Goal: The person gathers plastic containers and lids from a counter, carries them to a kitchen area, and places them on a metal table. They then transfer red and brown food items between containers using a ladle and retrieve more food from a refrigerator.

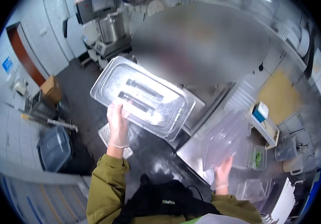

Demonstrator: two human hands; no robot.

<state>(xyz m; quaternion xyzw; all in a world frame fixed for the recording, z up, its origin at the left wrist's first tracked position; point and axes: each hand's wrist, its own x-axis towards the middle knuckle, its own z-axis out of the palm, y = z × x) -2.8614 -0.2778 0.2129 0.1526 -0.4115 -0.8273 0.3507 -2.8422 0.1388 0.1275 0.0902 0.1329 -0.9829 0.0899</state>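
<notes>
In the head view, my gloved left hand (117, 123) grips the near edge of a clear rectangular food pan lid (145, 95) with moulded handles. The lid is held up in front of me, over the dark floor; doubled edges hint at more than one layer. To the right, my gloved right hand (223, 172) is closed on the lower edge of a clear plastic container (225, 140), tilted and smeared by motion. This container is above the steel counter (190, 151). Close by on the right stands a clear tub with green leaves (258, 158).
A lidded dark bin (54, 149) and a cardboard box (51, 89) stand at the left wall. A steel pot (112, 28) is at the back. On the right are a small white shelf (267, 130), a clear jug (285, 149) and stacked clear containers (252, 190). A large blurred patch covers the upper middle.
</notes>
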